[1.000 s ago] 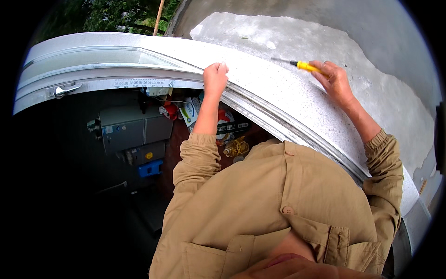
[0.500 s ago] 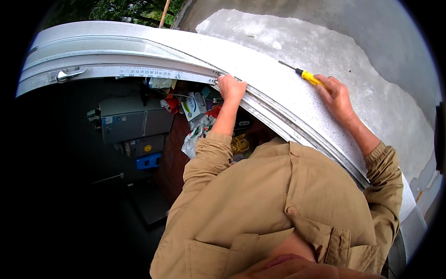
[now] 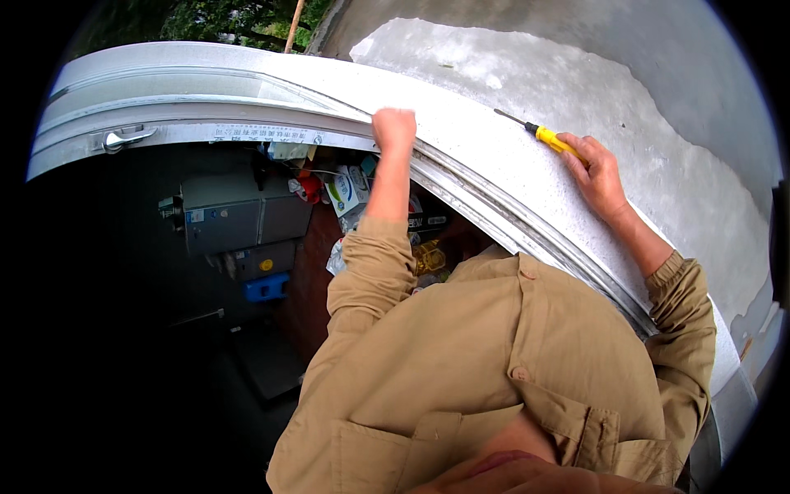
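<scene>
My left hand (image 3: pixel 394 130) is closed over the aluminium window frame (image 3: pixel 206 113) where it meets the sliding track (image 3: pixel 518 219). Its fingertips are slightly blurred, and I cannot make out what they grip. A metal latch handle (image 3: pixel 127 138) is fixed on the frame to the left. Over the white speckled ledge (image 3: pixel 568 214), my right hand (image 3: pixel 594 173) grips a yellow screwdriver (image 3: pixel 553 138), whose thin shaft points up and to the left.
Below the opening are grey metal boxes (image 3: pixel 226 222), a blue object (image 3: pixel 265 287), several packages (image 3: pixel 346 193) and yellow bottles (image 3: pixel 428 258), all partly in shadow. Beyond the ledge lies patchy grey concrete (image 3: pixel 650 156); trees (image 3: pixel 206 25) and a thin pole (image 3: pixel 293 26) show at the top.
My left hand went down and right along the frame, then rose again with its fingers curled. My right hand, still holding the screwdriver, moved slightly down and right, then stayed put.
</scene>
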A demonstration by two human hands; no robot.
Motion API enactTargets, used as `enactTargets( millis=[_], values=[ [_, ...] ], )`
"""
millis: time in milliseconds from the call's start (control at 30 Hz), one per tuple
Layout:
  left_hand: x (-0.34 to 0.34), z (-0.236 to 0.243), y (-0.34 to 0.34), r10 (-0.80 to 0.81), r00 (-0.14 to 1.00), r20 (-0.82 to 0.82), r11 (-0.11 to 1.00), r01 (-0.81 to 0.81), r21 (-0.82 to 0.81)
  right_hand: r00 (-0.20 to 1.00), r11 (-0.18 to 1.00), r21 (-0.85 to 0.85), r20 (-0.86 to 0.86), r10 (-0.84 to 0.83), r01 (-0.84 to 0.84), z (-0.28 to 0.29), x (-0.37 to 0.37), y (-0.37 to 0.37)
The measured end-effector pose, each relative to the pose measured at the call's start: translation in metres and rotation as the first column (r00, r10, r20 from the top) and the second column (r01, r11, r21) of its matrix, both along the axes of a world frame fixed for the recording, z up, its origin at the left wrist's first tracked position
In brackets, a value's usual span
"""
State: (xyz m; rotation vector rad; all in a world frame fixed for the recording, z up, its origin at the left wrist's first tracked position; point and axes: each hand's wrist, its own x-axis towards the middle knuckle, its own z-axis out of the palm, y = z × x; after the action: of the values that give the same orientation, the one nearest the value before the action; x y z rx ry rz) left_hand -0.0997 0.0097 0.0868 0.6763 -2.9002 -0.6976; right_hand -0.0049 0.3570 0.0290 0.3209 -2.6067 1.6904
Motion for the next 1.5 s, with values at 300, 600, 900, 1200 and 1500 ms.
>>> enactTargets(
  millis=[300,600,900,1200,1500],
  values=[
    [-0.023,0.019,-0.034,-0.262,0.949,-0.177,0.963,0.268,0.010,1.000,0.999,-0.031,-0.018,0.017,-0.018,-0.005,-0.001,0.003],
    [0.014,-0.012,-0.028,-0.125,0.819,0.559,0.906,0.323,-0.272,1.000,0.996,-0.087,0.003,0.009,-0.008,-0.010,-0.001,0.004],
    [0.009,-0.008,0.010,0.016,0.811,0.585,0.930,0.203,-0.306,1.000,1.000,0.002,-0.001,-0.005,0.005,-0.007,-0.001,0.007],
    [0.006,-0.013,0.016,0.177,0.851,0.494,0.944,-0.004,-0.331,0.999,0.996,-0.092,-0.042,-0.024,0.020,-0.008,0.000,0.005],
    [0.041,0.006,0.005,-0.079,0.852,-0.518,0.903,0.281,0.325,0.956,0.961,-0.158,-0.226,0.189,-0.227,0.022,-0.016,-0.046]
  ],
)
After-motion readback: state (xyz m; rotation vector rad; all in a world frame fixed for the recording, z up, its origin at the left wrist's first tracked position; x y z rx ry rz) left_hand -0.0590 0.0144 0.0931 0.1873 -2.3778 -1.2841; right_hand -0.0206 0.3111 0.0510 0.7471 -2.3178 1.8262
